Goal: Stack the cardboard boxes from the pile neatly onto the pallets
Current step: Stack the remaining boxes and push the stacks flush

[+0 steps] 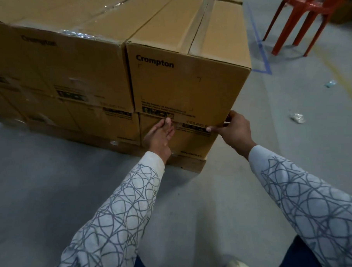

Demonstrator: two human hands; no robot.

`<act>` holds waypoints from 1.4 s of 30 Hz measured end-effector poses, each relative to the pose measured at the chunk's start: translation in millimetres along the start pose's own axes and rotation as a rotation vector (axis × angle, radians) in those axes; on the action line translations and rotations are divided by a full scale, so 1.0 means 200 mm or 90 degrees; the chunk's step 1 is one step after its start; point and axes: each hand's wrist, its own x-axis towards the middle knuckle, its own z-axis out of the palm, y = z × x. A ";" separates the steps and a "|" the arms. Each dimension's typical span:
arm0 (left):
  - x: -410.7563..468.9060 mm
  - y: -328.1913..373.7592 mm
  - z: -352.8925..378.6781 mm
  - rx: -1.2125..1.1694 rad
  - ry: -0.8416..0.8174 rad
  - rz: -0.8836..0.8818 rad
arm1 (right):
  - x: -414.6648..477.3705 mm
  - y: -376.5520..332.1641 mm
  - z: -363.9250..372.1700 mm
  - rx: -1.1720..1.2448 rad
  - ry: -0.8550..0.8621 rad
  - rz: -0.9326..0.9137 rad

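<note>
- At the near right corner of the stack, our right hand (234,130) gripped the upper box (189,82) at its bottom corner. The thumb lay along the lower front edge and the fingers curled round onto the right side.
- Our left hand (159,134) lay palm up against the front, fingers straight and together. Their tips met the seam where that box sat on the lower box (183,145); we could not tell whether they reached under it.
- On its left, the upper box touched the neighbour box (67,73), tops level.
- Both layers rested on a wooden pallet (194,166).
- Tape sealed every box we saw, so their contents stayed hidden.
- Far to the right stood a red chair (307,16), well apart.
</note>
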 end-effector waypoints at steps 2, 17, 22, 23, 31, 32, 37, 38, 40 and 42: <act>0.02 0.00 -0.01 -0.007 -0.001 -0.006 | 0.01 0.00 -0.01 -0.008 -0.008 -0.004; 0.08 0.00 -0.01 0.036 -0.018 0.012 | 0.06 0.03 -0.07 -0.133 -0.057 -0.089; 0.08 -0.03 -0.01 0.048 -0.114 0.008 | 0.05 0.03 -0.06 -0.131 -0.051 -0.090; 0.08 -0.03 -0.01 0.049 -0.109 0.007 | 0.05 0.03 -0.06 -0.133 -0.048 -0.092; 0.08 -0.01 0.00 0.063 -0.093 0.003 | 0.04 0.04 -0.06 -0.114 -0.046 -0.095; 0.08 -0.01 0.00 0.074 -0.076 0.015 | 0.04 0.04 -0.06 -0.113 -0.046 -0.095; 0.04 0.01 0.02 0.042 0.034 0.063 | 0.04 0.04 -0.05 -0.108 -0.034 -0.094; 0.04 0.01 0.02 0.046 0.032 0.063 | 0.04 0.04 -0.05 -0.104 -0.031 -0.093; 0.04 0.02 0.02 0.044 0.027 0.057 | 0.04 0.04 -0.05 -0.103 -0.027 -0.092; 0.04 0.02 0.02 0.041 0.025 0.058 | 0.05 0.04 -0.05 -0.102 -0.025 -0.091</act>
